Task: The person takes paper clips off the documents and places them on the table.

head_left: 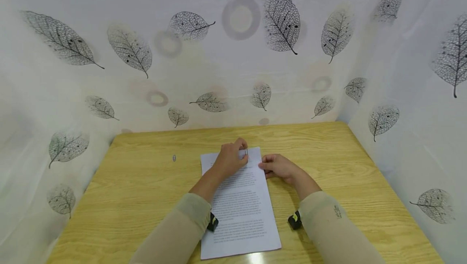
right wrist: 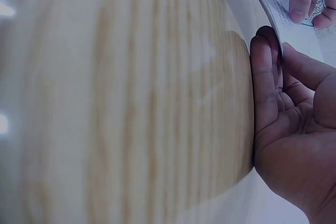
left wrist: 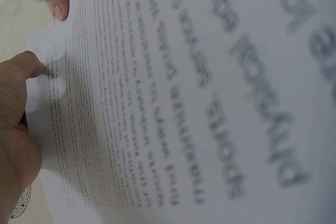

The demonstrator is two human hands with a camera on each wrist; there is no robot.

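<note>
A stack of printed paper sheets lies lengthwise on the wooden table. Over its top edge, my left hand holds a small thin wire paper clip between thumb and fingers. The right wrist view shows the clip as a thin greenish line by the left fingertips. At the upper right edge of the stack, my right hand pinches the sheets, thumb above and fingers beneath. The left wrist view shows print up close, with part of the left hand at its side.
Another small clip-like piece lies on the table, left of the stack. A white curtain with leaf prints stands behind the table and along both sides. Black wrist cameras sit under the sleeves.
</note>
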